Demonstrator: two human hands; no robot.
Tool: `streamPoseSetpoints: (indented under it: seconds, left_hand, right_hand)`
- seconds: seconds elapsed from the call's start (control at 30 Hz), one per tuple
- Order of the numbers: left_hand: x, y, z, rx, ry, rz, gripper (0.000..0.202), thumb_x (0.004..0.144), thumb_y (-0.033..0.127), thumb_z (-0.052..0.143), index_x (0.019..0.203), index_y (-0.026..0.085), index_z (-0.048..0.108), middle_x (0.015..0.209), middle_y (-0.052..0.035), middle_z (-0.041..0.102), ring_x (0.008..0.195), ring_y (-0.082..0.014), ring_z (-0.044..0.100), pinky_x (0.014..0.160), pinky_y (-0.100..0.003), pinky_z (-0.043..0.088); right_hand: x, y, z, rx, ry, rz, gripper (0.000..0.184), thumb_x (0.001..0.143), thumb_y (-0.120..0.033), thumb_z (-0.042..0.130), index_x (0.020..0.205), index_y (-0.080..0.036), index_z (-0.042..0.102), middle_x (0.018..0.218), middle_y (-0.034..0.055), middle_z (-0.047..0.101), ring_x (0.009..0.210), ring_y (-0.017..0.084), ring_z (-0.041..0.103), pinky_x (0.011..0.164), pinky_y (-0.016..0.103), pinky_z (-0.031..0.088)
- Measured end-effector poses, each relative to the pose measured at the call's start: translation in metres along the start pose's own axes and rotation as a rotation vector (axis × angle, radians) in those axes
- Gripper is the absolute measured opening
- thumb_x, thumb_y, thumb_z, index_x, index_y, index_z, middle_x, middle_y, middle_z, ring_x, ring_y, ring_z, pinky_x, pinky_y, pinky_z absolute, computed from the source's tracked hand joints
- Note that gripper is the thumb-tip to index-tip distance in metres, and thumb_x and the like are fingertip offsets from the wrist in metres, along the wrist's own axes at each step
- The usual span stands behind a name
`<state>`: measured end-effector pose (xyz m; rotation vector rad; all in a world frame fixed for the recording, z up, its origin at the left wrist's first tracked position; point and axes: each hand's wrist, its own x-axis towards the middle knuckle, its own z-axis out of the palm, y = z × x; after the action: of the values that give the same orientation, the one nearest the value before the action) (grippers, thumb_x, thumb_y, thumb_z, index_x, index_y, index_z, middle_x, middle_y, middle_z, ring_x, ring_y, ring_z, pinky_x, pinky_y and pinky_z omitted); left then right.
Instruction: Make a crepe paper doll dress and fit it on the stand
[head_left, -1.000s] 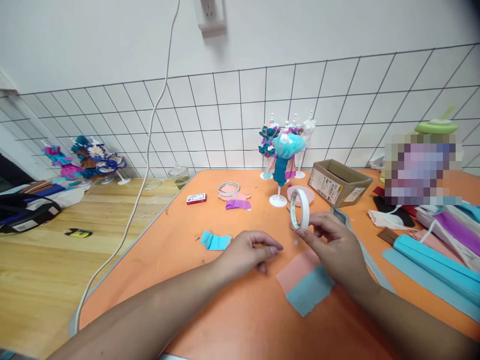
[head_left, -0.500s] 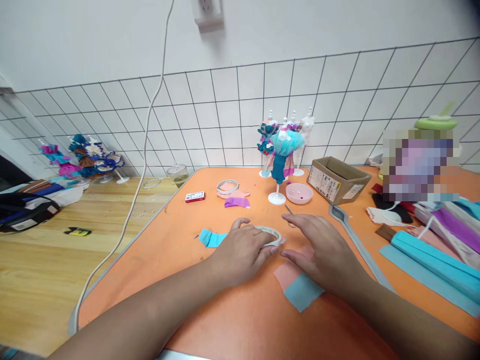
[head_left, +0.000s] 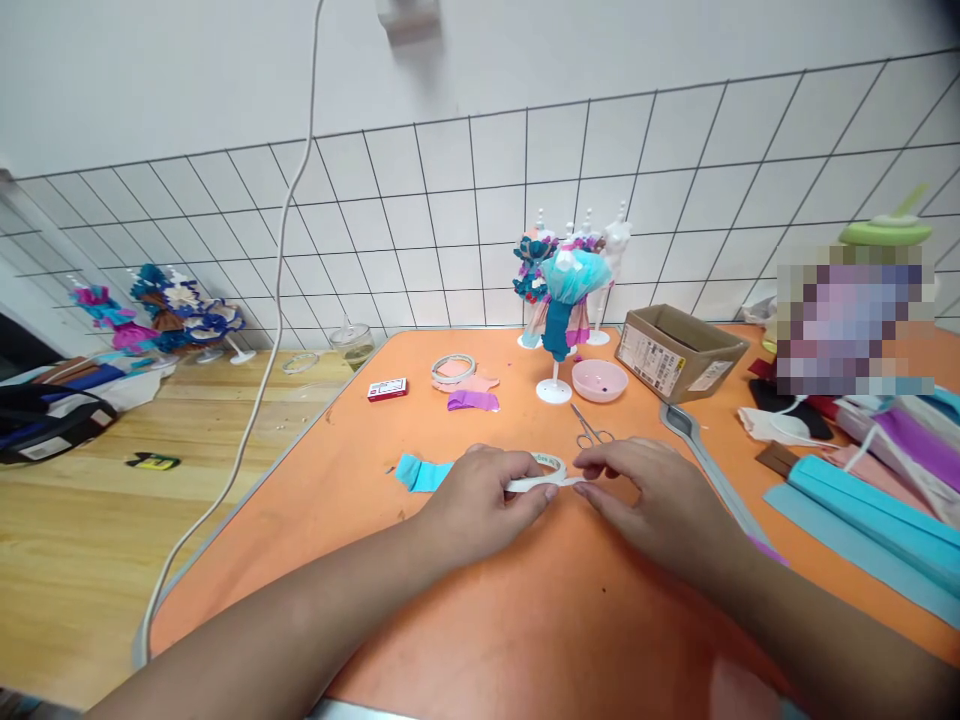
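Note:
A roll of white tape (head_left: 551, 465) is held by my left hand (head_left: 487, 497), its thumb and fingers closed on the near side of the ring. My right hand (head_left: 646, 490) pinches the loose end of the tape at the roll's right side, thumb against fingers. Just left of my left hand lies a piece of turquoise crepe paper (head_left: 421, 473), partly covered by the hand. Small scissors (head_left: 592, 432) rest beyond my right hand. At the bottom edge, a blurred pinkish piece (head_left: 742, 690) shows near my right forearm.
Small dress forms in paper outfits (head_left: 559, 300) stand at the back, beside a pink bowl (head_left: 600, 381) and a cardboard box (head_left: 660, 355). Another tape roll (head_left: 453, 369), purple paper (head_left: 472, 401) and a small red-and-white box (head_left: 388, 389) lie left. Rolled turquoise paper (head_left: 874, 520) lies right.
My right hand has closed and come to the tape's end, while my left hand keeps the roll. The pink and blue paper pieces have left the spot under my right hand. The scissors show more fully.

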<state>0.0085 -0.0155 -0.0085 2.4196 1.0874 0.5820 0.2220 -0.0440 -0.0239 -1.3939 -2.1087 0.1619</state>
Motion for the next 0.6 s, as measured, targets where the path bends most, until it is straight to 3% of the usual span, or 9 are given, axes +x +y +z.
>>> streamPoseSetpoints:
  seconds: [0.1,0.2,0.23,0.3,0.33,0.43,0.53,0.6]
  left_hand:
    - [0.001,-0.001,0.002,0.027,0.013,0.01,0.023,0.088,0.034,0.049,0.074,0.02,0.062,0.055,0.0034,0.051,0.053,-0.0105,0.044,0.057,-0.025,0.03]
    - [0.001,-0.004,0.007,0.174,0.005,0.028,0.023,0.087,0.028,0.048,0.067,0.019,0.056,0.056,0.0019,0.051,0.057,-0.0124,0.046,0.065,-0.027,0.033]
    - [0.0,-0.005,0.009,0.231,-0.011,0.027,0.023,0.087,0.027,0.047,0.067,0.019,0.055,0.057,0.0008,0.053,0.059,-0.0138,0.047,0.066,-0.029,0.034]
    - [0.0,-0.007,0.013,0.335,-0.057,0.024,0.021,0.086,0.027,0.047,0.068,0.019,0.054,0.062,-0.0015,0.057,0.064,-0.017,0.05,0.067,-0.031,0.035]
    - [-0.001,-0.008,0.014,0.372,-0.081,0.025,0.02,0.086,0.028,0.046,0.07,0.019,0.054,0.064,-0.0024,0.058,0.067,-0.0184,0.052,0.067,-0.031,0.036]
    - [0.0,-0.012,0.016,0.449,-0.106,0.016,0.018,0.087,0.027,0.042,0.077,0.019,0.054,0.074,-0.0042,0.062,0.076,-0.0213,0.054,0.069,-0.033,0.038]
    - [0.003,-0.017,0.014,0.486,-0.115,-0.014,0.015,0.087,0.025,0.041,0.079,0.019,0.052,0.076,-0.0042,0.061,0.076,-0.0211,0.053,0.069,-0.033,0.039]
    - [0.005,-0.02,0.012,0.478,-0.136,-0.025,0.014,0.087,0.025,0.041,0.078,0.02,0.05,0.073,-0.0028,0.059,0.072,-0.0197,0.053,0.069,-0.033,0.039]
  right_hand:
    - [0.001,0.002,0.002,-0.001,-0.006,-0.011,0.012,0.084,-0.032,0.056,0.085,-0.023,0.065,0.077,0.0019,0.066,0.075,0.018,0.058,0.07,0.032,0.04]
    - [-0.01,-0.007,0.013,0.005,0.204,-0.127,0.012,0.086,-0.023,0.05,0.088,-0.02,0.06,0.076,0.0045,0.062,0.073,0.018,0.055,0.068,0.033,0.037]
    - [-0.016,-0.014,0.02,0.03,0.243,-0.243,0.01,0.085,-0.023,0.049,0.086,-0.02,0.059,0.072,0.0042,0.06,0.07,0.018,0.053,0.067,0.033,0.036]
    - [-0.028,-0.029,0.034,0.132,0.159,-0.609,0.014,0.084,-0.029,0.05,0.076,-0.021,0.056,0.063,0.0022,0.056,0.061,0.017,0.046,0.061,0.033,0.033]
    - [-0.033,-0.036,0.041,0.158,0.12,-0.726,0.019,0.083,-0.032,0.052,0.066,-0.023,0.051,0.057,-0.0014,0.052,0.056,0.014,0.042,0.059,0.031,0.031]
    - [-0.036,-0.048,0.051,0.188,-0.007,-0.927,0.037,0.082,-0.027,0.054,0.052,-0.019,0.034,0.045,-0.0057,0.039,0.047,0.012,0.029,0.052,0.029,0.024]
    - [-0.028,-0.042,0.041,0.133,0.025,-0.848,0.036,0.085,-0.03,0.048,0.053,-0.018,0.038,0.047,-0.0033,0.042,0.05,0.013,0.026,0.053,0.03,0.02]
    - [-0.02,-0.034,0.031,0.152,0.018,-0.714,0.033,0.084,-0.026,0.047,0.053,-0.018,0.039,0.049,-0.0021,0.042,0.052,0.013,0.028,0.053,0.03,0.02]
